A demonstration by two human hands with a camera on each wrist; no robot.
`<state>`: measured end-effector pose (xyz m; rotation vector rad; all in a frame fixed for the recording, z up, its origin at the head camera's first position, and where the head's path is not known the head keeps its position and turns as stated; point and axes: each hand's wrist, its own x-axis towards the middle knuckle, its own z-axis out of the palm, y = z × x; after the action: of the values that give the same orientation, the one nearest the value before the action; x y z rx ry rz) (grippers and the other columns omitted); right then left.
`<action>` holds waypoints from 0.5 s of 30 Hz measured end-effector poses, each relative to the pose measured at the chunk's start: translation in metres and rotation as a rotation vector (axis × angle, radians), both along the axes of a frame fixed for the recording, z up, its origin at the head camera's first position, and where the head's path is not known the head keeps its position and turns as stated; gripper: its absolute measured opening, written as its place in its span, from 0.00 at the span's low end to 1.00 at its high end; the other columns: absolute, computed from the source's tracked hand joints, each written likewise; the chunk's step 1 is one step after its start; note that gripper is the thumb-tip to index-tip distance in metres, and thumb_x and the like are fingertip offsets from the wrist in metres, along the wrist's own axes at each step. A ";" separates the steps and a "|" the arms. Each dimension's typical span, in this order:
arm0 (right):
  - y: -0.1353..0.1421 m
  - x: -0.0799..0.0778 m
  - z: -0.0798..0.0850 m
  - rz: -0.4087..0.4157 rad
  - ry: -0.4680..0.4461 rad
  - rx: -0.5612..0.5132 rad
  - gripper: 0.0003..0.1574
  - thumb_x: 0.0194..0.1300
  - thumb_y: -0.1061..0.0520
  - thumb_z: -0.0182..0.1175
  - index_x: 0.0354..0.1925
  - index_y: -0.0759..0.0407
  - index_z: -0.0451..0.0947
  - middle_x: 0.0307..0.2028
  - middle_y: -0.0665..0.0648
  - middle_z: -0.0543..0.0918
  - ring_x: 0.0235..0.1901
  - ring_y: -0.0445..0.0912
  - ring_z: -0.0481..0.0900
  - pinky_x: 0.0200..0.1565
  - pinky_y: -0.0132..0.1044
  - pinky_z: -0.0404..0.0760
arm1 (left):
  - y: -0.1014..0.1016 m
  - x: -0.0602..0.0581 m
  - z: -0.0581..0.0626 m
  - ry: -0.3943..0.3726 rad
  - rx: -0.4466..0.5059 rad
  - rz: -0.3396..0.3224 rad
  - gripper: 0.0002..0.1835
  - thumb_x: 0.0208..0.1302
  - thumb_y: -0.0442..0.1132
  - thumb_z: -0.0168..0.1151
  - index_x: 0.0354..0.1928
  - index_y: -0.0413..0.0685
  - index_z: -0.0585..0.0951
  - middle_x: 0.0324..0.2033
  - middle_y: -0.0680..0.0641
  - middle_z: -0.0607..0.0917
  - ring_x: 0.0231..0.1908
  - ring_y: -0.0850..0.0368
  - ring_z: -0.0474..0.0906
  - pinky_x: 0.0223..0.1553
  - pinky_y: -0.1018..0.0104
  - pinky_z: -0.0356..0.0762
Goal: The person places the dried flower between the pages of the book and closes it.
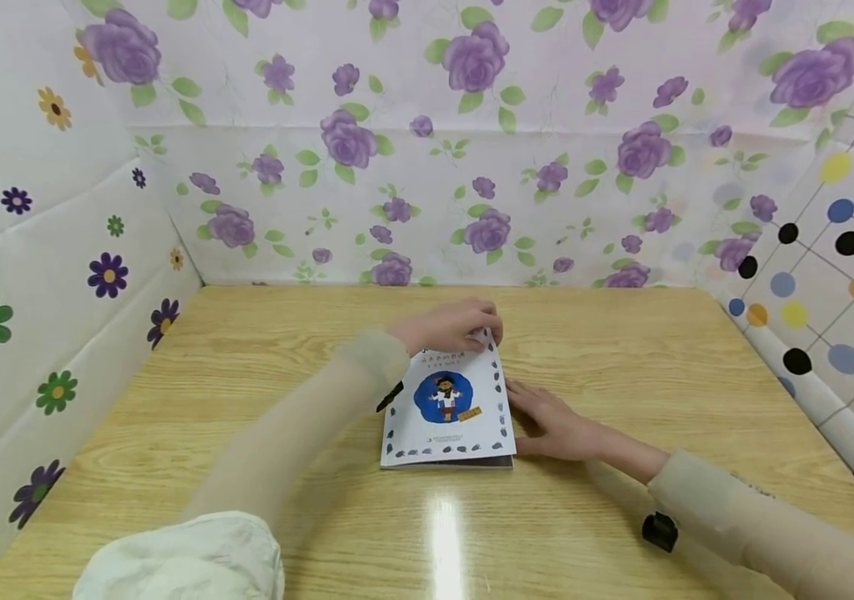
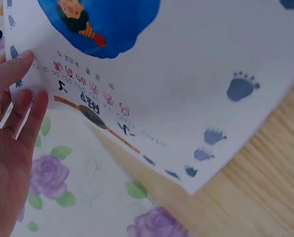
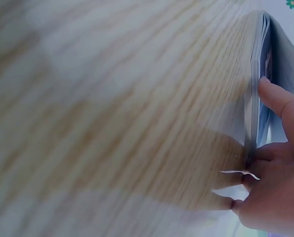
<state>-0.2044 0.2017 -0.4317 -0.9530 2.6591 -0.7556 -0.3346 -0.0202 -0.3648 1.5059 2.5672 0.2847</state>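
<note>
A thin white picture book (image 1: pixel 445 400) lies on the table, with a child on a blue patch and a border of dark footprints on its cover. Its cover is lifted a little, and a dark page edge (image 1: pixel 475 462) shows beneath. At the top of the book, my left hand (image 1: pixel 456 325) pinches the raised cover; the left wrist view shows thumb and fingers (image 2: pixel 24 116) on either side of its edge. My right hand (image 1: pixel 554 421) rests at the book's right side. In the right wrist view its thumb (image 3: pixel 275 96) touches the page just under the cover.
The wooden table (image 1: pixel 284 333) extends around the book. A floral sheet (image 1: pixel 397 192) hangs behind it, with patterned side sheets to the left (image 1: pixel 37 275) and right (image 1: pixel 816 275). Pale sleeves cover both arms, and a black strap piece (image 1: pixel 659 531) hangs by the right forearm.
</note>
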 end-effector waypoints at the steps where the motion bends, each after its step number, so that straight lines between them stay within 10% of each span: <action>1: 0.000 0.000 0.000 0.003 -0.006 -0.006 0.55 0.65 0.41 0.64 0.75 0.66 0.52 0.76 0.70 0.50 0.75 0.69 0.51 0.71 0.70 0.50 | 0.001 -0.001 -0.003 0.000 0.003 0.000 0.11 0.70 0.39 0.60 0.52 0.53 0.81 0.52 0.50 0.78 0.53 0.54 0.70 0.59 0.61 0.72; 15: -0.002 -0.001 0.000 0.007 -0.030 -0.038 0.56 0.64 0.41 0.66 0.77 0.62 0.50 0.78 0.65 0.50 0.76 0.65 0.49 0.70 0.72 0.50 | 0.008 -0.002 -0.031 -0.044 0.007 0.047 0.09 0.70 0.38 0.60 0.48 0.56 0.82 0.51 0.52 0.79 0.53 0.56 0.69 0.59 0.63 0.71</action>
<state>-0.2057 0.1999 -0.4320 -0.9518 2.6234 -0.8158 -0.3368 -0.0118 -0.3957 1.4275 2.5725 0.3290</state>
